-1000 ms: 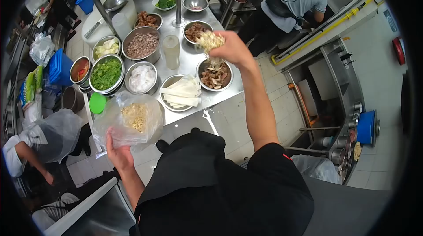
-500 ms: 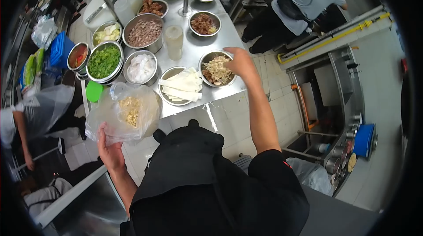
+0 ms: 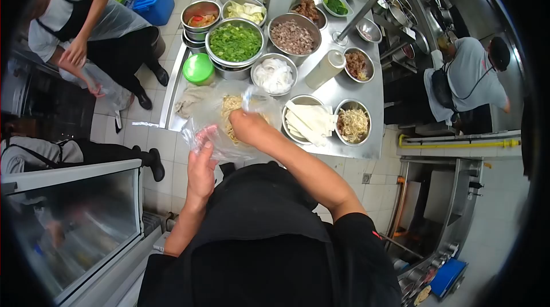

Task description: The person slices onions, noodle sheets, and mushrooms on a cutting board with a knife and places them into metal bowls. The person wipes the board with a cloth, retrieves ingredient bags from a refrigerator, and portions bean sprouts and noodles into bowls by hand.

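Note:
A clear plastic bag [image 3: 215, 109] with pale sprouts [image 3: 231, 106] inside lies at the table's front edge. My left hand [image 3: 201, 172] is closed on the bag's near side. Over the bag's opening, my right hand [image 3: 250, 128] reaches down among the sprouts with its fingers bent; the fingertips are hidden. To its right stand a bowl of white flat strips [image 3: 309, 121] and a steel bowl topped with sprouts [image 3: 353, 124]. A bowl of white pieces [image 3: 274, 75] sits just behind the bag.
Behind are bowls of chopped greens [image 3: 235, 42] and diced meat [image 3: 292, 38], a green-lidded tub [image 3: 198, 69] and a bottle [image 3: 325, 69]. A metal post [image 3: 366, 9] rises from the table. People stand at left and right; a glass-topped case [image 3: 74, 221] is at lower left.
My right hand has dropped sprouts onto the right-hand bowl and moved left into the bag. The view has turned, so the table appears further right. My left hand stays at the bag.

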The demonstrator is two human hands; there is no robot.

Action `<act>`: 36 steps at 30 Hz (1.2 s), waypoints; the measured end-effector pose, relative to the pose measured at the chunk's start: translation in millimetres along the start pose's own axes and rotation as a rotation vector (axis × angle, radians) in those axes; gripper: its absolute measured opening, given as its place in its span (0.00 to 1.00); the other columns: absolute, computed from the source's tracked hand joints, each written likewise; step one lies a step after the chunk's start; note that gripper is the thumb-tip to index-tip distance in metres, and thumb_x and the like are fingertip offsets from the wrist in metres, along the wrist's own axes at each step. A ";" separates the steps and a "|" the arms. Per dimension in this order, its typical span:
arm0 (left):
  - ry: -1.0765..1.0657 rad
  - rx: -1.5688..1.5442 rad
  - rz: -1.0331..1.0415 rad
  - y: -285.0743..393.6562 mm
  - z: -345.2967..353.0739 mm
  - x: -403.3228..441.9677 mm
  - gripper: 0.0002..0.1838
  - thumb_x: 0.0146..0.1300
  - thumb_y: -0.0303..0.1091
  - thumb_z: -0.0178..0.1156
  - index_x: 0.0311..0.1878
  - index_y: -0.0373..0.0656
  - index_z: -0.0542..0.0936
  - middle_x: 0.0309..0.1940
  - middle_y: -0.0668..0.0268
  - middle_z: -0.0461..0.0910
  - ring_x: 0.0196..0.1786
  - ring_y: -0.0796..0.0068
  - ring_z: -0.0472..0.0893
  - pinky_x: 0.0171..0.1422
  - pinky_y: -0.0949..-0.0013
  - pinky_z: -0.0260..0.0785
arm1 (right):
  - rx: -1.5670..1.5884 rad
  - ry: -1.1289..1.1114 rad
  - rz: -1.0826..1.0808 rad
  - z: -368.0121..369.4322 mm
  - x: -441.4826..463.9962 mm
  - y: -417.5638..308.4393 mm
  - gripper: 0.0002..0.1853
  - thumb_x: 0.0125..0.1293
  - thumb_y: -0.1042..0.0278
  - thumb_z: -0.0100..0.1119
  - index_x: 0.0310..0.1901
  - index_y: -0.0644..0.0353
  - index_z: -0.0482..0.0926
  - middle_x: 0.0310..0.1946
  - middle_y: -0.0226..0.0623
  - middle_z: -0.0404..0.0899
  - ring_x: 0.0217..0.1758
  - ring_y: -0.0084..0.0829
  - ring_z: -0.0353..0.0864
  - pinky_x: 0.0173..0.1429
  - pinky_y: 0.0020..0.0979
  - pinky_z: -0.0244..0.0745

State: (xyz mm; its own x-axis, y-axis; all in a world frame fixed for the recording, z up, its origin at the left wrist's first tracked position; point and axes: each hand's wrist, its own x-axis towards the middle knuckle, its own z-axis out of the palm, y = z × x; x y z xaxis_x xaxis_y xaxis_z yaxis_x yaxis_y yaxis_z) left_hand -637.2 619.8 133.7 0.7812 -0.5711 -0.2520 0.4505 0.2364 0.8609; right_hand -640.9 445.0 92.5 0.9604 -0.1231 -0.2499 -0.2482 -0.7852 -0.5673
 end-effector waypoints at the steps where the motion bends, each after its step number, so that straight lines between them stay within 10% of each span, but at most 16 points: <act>1: 0.017 -0.016 0.012 -2.2 -2.8 -0.2 0.22 0.70 0.36 0.46 0.64 0.37 0.67 0.58 0.61 0.70 0.61 0.72 0.70 0.62 0.65 0.64 | -0.159 0.134 -0.078 25.5 10.4 13.1 0.11 0.56 0.76 0.51 0.41 0.66 0.77 0.35 0.56 0.79 0.35 0.52 0.81 0.39 0.42 0.77; 6: -0.022 0.091 -0.071 -11.6 -22.5 -3.6 0.22 0.71 0.38 0.46 0.64 0.38 0.67 0.60 0.62 0.69 0.61 0.71 0.69 0.63 0.65 0.63 | -0.641 0.514 -0.242 96.9 13.7 36.2 0.12 0.53 0.73 0.57 0.40 0.61 0.77 0.40 0.58 0.75 0.32 0.52 0.82 0.37 0.45 0.77; 23: 0.001 0.096 -0.090 17.2 -19.4 11.2 0.20 0.71 0.39 0.45 0.61 0.40 0.69 0.59 0.62 0.69 0.61 0.67 0.69 0.63 0.55 0.66 | 0.127 0.129 -0.060 -4.4 3.9 21.4 0.17 0.50 0.82 0.55 0.43 0.66 0.84 0.42 0.55 0.82 0.48 0.50 0.81 0.56 0.40 0.75; 29: -0.067 0.019 -0.014 15.5 -13.4 12.9 0.19 0.71 0.39 0.45 0.60 0.41 0.71 0.59 0.61 0.69 0.62 0.64 0.69 0.64 0.53 0.65 | 0.330 0.197 0.119 -23.2 -3.8 9.5 0.17 0.50 0.72 0.67 0.45 0.57 0.85 0.38 0.47 0.85 0.40 0.37 0.85 0.49 0.31 0.77; 36: -0.073 0.089 0.026 7.0 -10.8 13.3 0.21 0.72 0.39 0.43 0.64 0.40 0.69 0.62 0.59 0.68 0.64 0.62 0.69 0.64 0.49 0.65 | 0.687 0.253 -0.213 -105.2 -40.5 -12.4 0.18 0.47 0.75 0.70 0.44 0.62 0.85 0.32 0.38 0.85 0.34 0.22 0.81 0.42 0.27 0.76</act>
State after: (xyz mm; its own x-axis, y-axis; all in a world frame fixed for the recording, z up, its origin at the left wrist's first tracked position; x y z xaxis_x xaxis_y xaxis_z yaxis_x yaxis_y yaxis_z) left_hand -619.0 622.3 131.6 0.7570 -0.6223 -0.1991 0.3880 0.1829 0.9033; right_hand -663.5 396.0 192.2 0.9755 -0.2116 0.0606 0.0027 -0.2638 -0.9646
